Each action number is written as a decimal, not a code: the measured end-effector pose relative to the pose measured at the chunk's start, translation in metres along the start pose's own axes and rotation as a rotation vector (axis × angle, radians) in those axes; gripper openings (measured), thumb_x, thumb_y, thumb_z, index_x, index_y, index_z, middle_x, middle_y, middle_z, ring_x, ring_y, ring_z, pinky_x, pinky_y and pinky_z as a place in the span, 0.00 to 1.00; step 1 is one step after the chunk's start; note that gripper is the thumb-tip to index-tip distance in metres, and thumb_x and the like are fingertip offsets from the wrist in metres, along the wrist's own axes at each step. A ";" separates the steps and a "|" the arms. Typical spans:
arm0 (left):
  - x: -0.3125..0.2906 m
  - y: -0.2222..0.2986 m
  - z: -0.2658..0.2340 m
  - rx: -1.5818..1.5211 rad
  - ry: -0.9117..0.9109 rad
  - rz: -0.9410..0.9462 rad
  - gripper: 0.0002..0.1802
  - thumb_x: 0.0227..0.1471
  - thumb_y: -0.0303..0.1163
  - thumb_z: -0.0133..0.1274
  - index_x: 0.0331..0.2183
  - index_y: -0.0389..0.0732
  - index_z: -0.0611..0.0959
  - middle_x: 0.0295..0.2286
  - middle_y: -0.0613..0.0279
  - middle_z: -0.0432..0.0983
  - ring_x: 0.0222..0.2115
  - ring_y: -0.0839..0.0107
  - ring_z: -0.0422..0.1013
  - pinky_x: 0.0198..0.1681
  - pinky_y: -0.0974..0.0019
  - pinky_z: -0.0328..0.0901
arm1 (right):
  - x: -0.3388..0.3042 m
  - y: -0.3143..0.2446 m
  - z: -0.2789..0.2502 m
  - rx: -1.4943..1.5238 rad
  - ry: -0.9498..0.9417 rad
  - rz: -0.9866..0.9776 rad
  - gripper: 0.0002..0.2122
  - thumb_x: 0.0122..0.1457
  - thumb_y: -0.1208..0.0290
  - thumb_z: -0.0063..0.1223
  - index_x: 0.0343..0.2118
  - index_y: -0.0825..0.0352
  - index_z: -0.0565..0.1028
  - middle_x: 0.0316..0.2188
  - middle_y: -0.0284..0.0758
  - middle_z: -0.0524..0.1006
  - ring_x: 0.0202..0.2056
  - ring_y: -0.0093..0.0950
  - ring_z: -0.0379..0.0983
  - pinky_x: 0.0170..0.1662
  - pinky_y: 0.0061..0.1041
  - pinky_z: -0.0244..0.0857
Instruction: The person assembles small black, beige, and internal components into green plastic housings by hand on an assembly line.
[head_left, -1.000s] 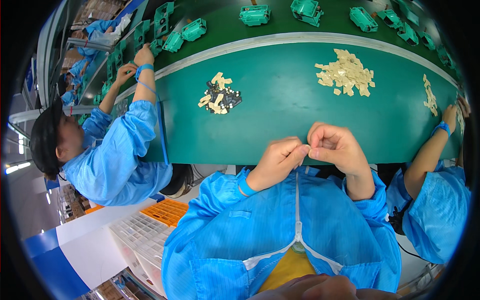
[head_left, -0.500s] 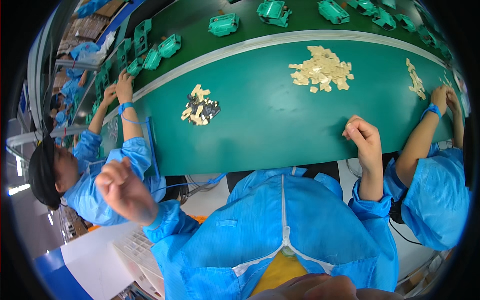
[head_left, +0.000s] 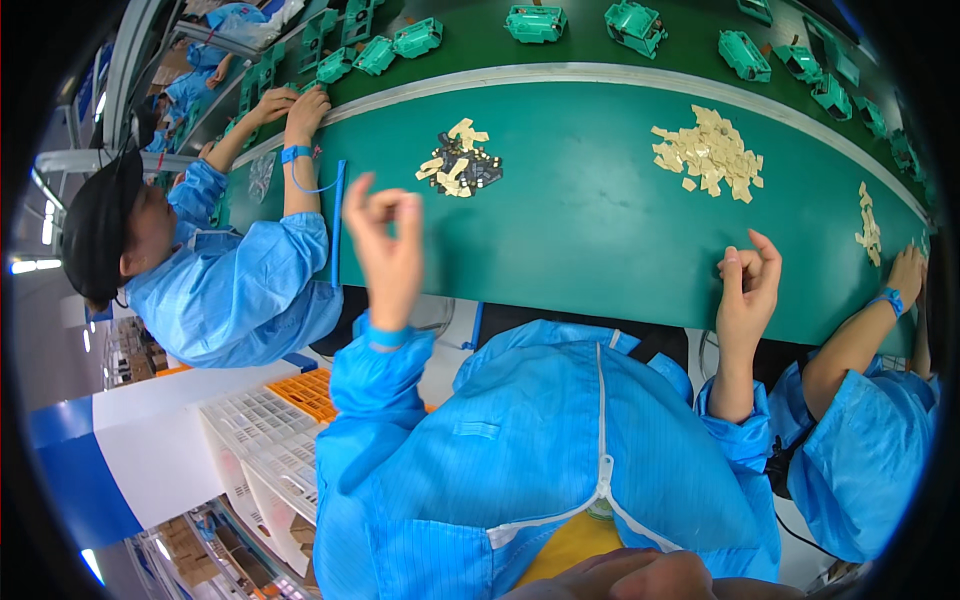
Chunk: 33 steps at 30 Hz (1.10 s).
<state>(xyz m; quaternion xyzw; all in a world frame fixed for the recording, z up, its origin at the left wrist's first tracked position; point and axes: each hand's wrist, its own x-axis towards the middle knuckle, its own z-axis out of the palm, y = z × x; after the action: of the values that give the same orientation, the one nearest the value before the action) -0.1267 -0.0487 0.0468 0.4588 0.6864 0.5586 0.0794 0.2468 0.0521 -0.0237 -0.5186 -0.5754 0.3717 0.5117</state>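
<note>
My left hand is raised over the near edge of the green work surface, fingers loosely bent with a gap between them. Nothing shows in it. Just beyond lies a small heap of black parts mixed with cream-coloured flat pieces. Over the front right of the surface hovers my right hand, its index finger lifted away from the thumb and the other fingers curled. I see no object in it. Nearest to it, farther back, is a pile of cream flat pieces.
Several green plastic housings line a dark green belt behind a pale rail. Co-workers in blue sit at left and right. More cream pieces lie far right. White and orange crates stand behind at left.
My left hand has risen and moved forward and right, toward the heap of black parts. My right hand's index finger has lifted from its curl. The view has shifted, moving the piles within it.
</note>
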 end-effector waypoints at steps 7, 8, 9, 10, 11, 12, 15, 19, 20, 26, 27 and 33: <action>0.014 -0.022 0.052 0.556 -0.099 0.378 0.10 0.48 0.25 0.63 0.36 0.39 0.83 0.34 0.56 0.75 0.37 0.55 0.69 0.43 0.57 0.65 | 0.000 0.000 -0.002 -0.002 0.022 -0.024 0.14 0.66 0.78 0.52 0.52 0.73 0.68 0.22 0.28 0.72 0.26 0.14 0.66 0.32 0.14 0.59; 0.018 -0.028 0.058 0.535 -0.070 0.326 0.11 0.48 0.26 0.63 0.36 0.38 0.83 0.35 0.56 0.75 0.38 0.56 0.69 0.43 0.57 0.64 | -0.002 0.000 -0.004 -0.008 0.032 -0.023 0.13 0.66 0.78 0.51 0.51 0.73 0.68 0.22 0.28 0.71 0.26 0.14 0.66 0.32 0.14 0.60; 0.021 -0.037 0.060 0.519 -0.036 0.278 0.11 0.48 0.27 0.63 0.37 0.38 0.83 0.36 0.56 0.74 0.39 0.56 0.69 0.44 0.57 0.64 | -0.002 0.004 -0.005 0.008 0.023 -0.040 0.13 0.66 0.78 0.51 0.51 0.73 0.68 0.22 0.28 0.71 0.26 0.14 0.66 0.32 0.14 0.60; 0.023 -0.043 0.059 0.522 -0.015 0.286 0.11 0.48 0.27 0.63 0.37 0.38 0.83 0.36 0.56 0.74 0.39 0.56 0.69 0.44 0.57 0.64 | -0.002 0.007 -0.006 -0.001 0.028 -0.035 0.13 0.66 0.78 0.51 0.51 0.73 0.68 0.22 0.28 0.71 0.26 0.14 0.66 0.32 0.14 0.60; 0.024 -0.050 0.057 0.415 0.087 0.212 0.11 0.48 0.28 0.63 0.37 0.39 0.83 0.37 0.57 0.74 0.41 0.57 0.68 0.45 0.57 0.64 | -0.002 0.009 -0.007 -0.010 0.034 -0.028 0.13 0.66 0.78 0.51 0.51 0.73 0.69 0.22 0.28 0.71 0.26 0.14 0.66 0.32 0.14 0.59; 0.022 -0.053 0.054 0.309 0.181 0.136 0.12 0.48 0.28 0.63 0.38 0.39 0.83 0.38 0.57 0.73 0.42 0.58 0.67 0.46 0.57 0.64 | -0.004 0.010 -0.008 -0.010 0.033 -0.020 0.12 0.66 0.78 0.52 0.50 0.73 0.69 0.22 0.27 0.71 0.26 0.14 0.66 0.32 0.14 0.60; 0.026 -0.061 0.051 0.444 0.148 0.210 0.11 0.48 0.27 0.62 0.37 0.41 0.84 0.40 0.59 0.73 0.45 0.59 0.66 0.49 0.57 0.63 | -0.001 0.010 -0.005 0.031 0.043 -0.034 0.11 0.66 0.77 0.52 0.49 0.73 0.70 0.22 0.27 0.71 0.25 0.14 0.66 0.31 0.15 0.59; 0.022 -0.060 0.053 0.577 0.065 0.145 0.10 0.46 0.33 0.64 0.34 0.44 0.86 0.43 0.61 0.72 0.48 0.58 0.65 0.52 0.56 0.59 | 0.000 0.008 0.000 0.014 0.050 -0.048 0.10 0.66 0.77 0.52 0.48 0.72 0.71 0.21 0.27 0.71 0.25 0.13 0.65 0.29 0.15 0.59; 0.023 -0.068 0.054 0.577 0.058 0.135 0.11 0.45 0.35 0.64 0.34 0.45 0.86 0.45 0.62 0.72 0.49 0.58 0.65 0.53 0.56 0.58 | 0.001 0.008 0.001 -0.002 0.035 -0.063 0.10 0.66 0.77 0.52 0.48 0.72 0.71 0.21 0.27 0.71 0.24 0.13 0.65 0.29 0.15 0.58; 0.025 -0.064 0.060 0.526 0.047 0.141 0.09 0.45 0.35 0.66 0.30 0.44 0.83 0.44 0.63 0.72 0.50 0.58 0.65 0.52 0.54 0.57 | -0.001 0.008 -0.004 0.027 0.071 -0.012 0.09 0.65 0.78 0.52 0.46 0.72 0.71 0.21 0.27 0.72 0.24 0.13 0.65 0.29 0.14 0.58; 0.026 -0.064 0.061 0.503 0.045 0.150 0.09 0.46 0.35 0.66 0.29 0.44 0.83 0.44 0.63 0.73 0.49 0.57 0.65 0.52 0.53 0.57 | -0.001 0.007 -0.004 0.025 0.075 -0.019 0.08 0.65 0.78 0.52 0.46 0.72 0.71 0.21 0.27 0.72 0.24 0.13 0.65 0.28 0.15 0.58; 0.023 -0.061 0.055 0.408 0.058 0.157 0.08 0.51 0.34 0.64 0.29 0.43 0.82 0.40 0.62 0.75 0.45 0.58 0.67 0.49 0.56 0.59 | -0.003 0.005 -0.007 -0.003 0.097 -0.034 0.07 0.64 0.78 0.53 0.43 0.71 0.72 0.20 0.27 0.72 0.22 0.14 0.64 0.27 0.16 0.57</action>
<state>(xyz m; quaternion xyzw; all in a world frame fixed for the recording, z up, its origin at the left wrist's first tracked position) -0.1386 0.0084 -0.0155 0.5010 0.7494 0.4256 -0.0787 0.2541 0.0495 -0.0274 -0.5270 -0.5591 0.3364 0.5445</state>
